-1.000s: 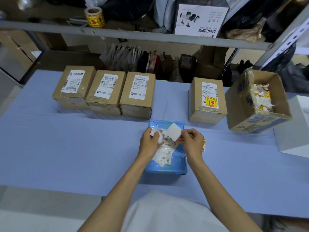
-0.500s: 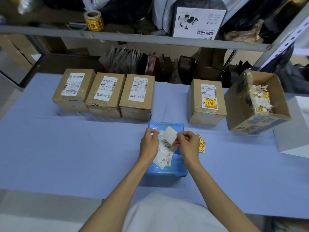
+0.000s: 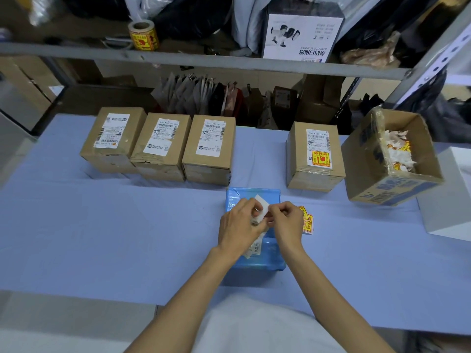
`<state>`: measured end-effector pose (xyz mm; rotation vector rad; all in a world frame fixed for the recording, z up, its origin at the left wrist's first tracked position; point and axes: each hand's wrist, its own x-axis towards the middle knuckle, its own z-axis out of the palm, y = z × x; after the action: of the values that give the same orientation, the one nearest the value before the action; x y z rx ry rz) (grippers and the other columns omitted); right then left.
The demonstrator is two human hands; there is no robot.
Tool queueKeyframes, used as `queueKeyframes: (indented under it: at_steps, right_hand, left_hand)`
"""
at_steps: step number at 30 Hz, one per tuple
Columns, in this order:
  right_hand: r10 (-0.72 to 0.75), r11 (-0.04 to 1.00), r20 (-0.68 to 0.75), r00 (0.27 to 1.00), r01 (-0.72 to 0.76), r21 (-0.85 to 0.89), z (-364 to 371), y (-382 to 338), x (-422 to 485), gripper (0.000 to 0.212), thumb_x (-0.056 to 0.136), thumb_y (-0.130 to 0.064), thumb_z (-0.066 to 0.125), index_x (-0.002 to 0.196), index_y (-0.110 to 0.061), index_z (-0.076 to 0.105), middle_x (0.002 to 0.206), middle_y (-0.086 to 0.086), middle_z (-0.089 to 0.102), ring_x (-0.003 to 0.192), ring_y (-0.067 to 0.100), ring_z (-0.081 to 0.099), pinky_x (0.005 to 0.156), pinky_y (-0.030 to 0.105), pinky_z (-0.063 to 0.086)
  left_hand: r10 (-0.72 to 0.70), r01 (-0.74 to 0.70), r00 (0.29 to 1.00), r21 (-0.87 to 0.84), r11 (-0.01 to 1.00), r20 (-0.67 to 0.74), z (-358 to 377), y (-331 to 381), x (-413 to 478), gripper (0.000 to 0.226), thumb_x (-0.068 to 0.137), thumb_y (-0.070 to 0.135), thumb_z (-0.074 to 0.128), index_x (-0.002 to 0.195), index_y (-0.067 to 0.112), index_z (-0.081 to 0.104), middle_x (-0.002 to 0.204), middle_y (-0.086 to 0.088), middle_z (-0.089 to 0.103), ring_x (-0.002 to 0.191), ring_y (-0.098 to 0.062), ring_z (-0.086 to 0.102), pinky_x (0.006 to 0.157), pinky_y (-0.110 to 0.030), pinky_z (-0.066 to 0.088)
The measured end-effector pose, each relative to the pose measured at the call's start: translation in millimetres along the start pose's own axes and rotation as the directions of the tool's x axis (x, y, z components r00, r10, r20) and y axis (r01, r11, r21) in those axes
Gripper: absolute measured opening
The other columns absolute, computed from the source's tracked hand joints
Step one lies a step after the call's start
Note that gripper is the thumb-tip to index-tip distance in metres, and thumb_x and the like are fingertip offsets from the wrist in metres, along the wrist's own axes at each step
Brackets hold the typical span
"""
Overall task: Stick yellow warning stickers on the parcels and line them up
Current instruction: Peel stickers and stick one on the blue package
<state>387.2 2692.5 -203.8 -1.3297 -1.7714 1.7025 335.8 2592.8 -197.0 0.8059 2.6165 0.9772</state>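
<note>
A small white slip (image 3: 262,207) is pinched between both hands above the blue parcel (image 3: 254,197). The left hand (image 3: 239,225) is curled round its near edge and the right hand (image 3: 286,221) nips its corner with thumb and forefinger, apparently so that a sticker can be peeled from its backing; which face is sticky cannot be told. The blue parcel, glossy, film-wrapped and paper-labelled, is kept close in front, presumably to be stickered next. Spare yellow stickers (image 3: 308,222) are laid flat on the cloth-covered table (image 3: 102,238) just beside the right hand, within easy reach. Three brown parcels (image 3: 163,146), matt cardboard boxes with white labels only, are set side by side at the far edge. A fourth box (image 3: 295,159), apart to their right, already carries a yellow sticker. Crumpled scraps (image 3: 397,154) are gathered in a tilted open carton (image 3: 377,189).
</note>
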Motion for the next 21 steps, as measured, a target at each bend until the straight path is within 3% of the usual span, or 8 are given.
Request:
queueKeyframes:
  at_steps: [6,10,11,13,16,18,21]
  right_hand:
    - [0.083,0.994,0.042,0.996,-0.086,0.063,2.8,0.4,-1.9,0.009,0.082,-0.001,0.056,0.075,-0.001,0.061,0.066,0.011,0.069,0.062,0.024,0.068,0.067,0.037,0.058]
    - [0.239,0.930,0.099,0.966,-0.257,0.263,3.8,-6.0,-1.3,0.039,0.099,-0.019,0.036,0.080,0.002,0.062,0.070,0.017,0.069,0.059,0.027,0.066,0.053,0.030,0.056]
    - [0.244,0.925,0.094,0.965,-0.261,0.277,3.0,-7.7,0.4,0.043,0.101,-0.022,0.034,0.081,0.002,0.063,0.071,0.016,0.069,0.058,0.025,0.065,0.051,0.027,0.054]
    - [0.216,0.945,0.057,0.975,-0.223,0.240,1.0,-8.5,3.6,0.029,0.097,-0.015,0.041,0.088,0.002,0.063,0.077,0.016,0.069,0.060,0.022,0.062,0.052,0.025,0.051]
    - [0.156,0.980,0.071,0.985,-0.163,0.116,-3.6,-3.6,6.8,0.009,0.089,-0.005,0.056,0.093,-0.003,0.063,0.086,0.012,0.067,0.065,0.019,0.060,0.056,0.025,0.050]
    - [0.130,0.987,0.131,0.983,-0.141,0.079,-6.4,-2.6,6.2,0.008,0.087,-0.006,0.061,0.092,-0.003,0.066,0.084,0.010,0.067,0.065,0.018,0.062,0.056,0.024,0.052]
    - [0.077,0.995,0.171,0.982,-0.085,0.042,-8.4,-2.7,4.1,0.004,0.086,-0.007,0.064,0.085,-0.005,0.067,0.078,0.007,0.068,0.063,0.016,0.063,0.057,0.025,0.053]
  left_hand:
    - [-0.034,0.032,0.999,0.085,0.996,0.016,3.0,-3.5,6.3,0.009,0.084,0.027,0.059,0.089,0.022,0.064,0.093,0.008,0.069,0.091,-0.015,0.063,0.074,-0.029,0.044]
    - [-0.039,0.039,0.999,0.101,0.994,-0.002,1.3,-6.7,7.1,0.007,0.082,0.025,0.060,0.087,0.022,0.065,0.090,0.009,0.069,0.086,-0.013,0.062,0.070,-0.026,0.041]
    - [-0.065,0.066,0.998,0.053,0.996,-0.013,0.7,-7.4,7.2,0.005,0.081,0.024,0.062,0.084,0.022,0.065,0.086,0.010,0.069,0.082,-0.011,0.061,0.069,-0.025,0.041]
    - [-0.155,0.149,0.988,-0.190,0.970,-0.020,-0.2,-9.2,8.7,0.003,0.079,0.019,0.066,0.077,0.021,0.065,0.078,0.011,0.068,0.075,-0.006,0.061,0.069,-0.021,0.044]
    - [-0.301,0.296,0.948,-0.626,0.721,0.102,-8.0,-11.1,13.6,0.014,0.081,0.006,0.066,0.072,0.016,0.065,0.074,0.004,0.066,0.069,-0.002,0.061,0.070,-0.016,0.045]
    - [-0.328,0.347,0.929,-0.719,0.603,0.173,-11.4,-14.2,15.3,0.016,0.084,0.001,0.063,0.073,0.012,0.064,0.070,0.002,0.063,0.061,0.002,0.059,0.064,-0.011,0.045]
    - [-0.348,0.384,0.914,-0.724,0.572,0.209,-9.8,-19.3,13.8,0.017,0.085,0.001,0.061,0.072,0.012,0.063,0.067,0.003,0.062,0.057,0.003,0.057,0.060,-0.012,0.045]
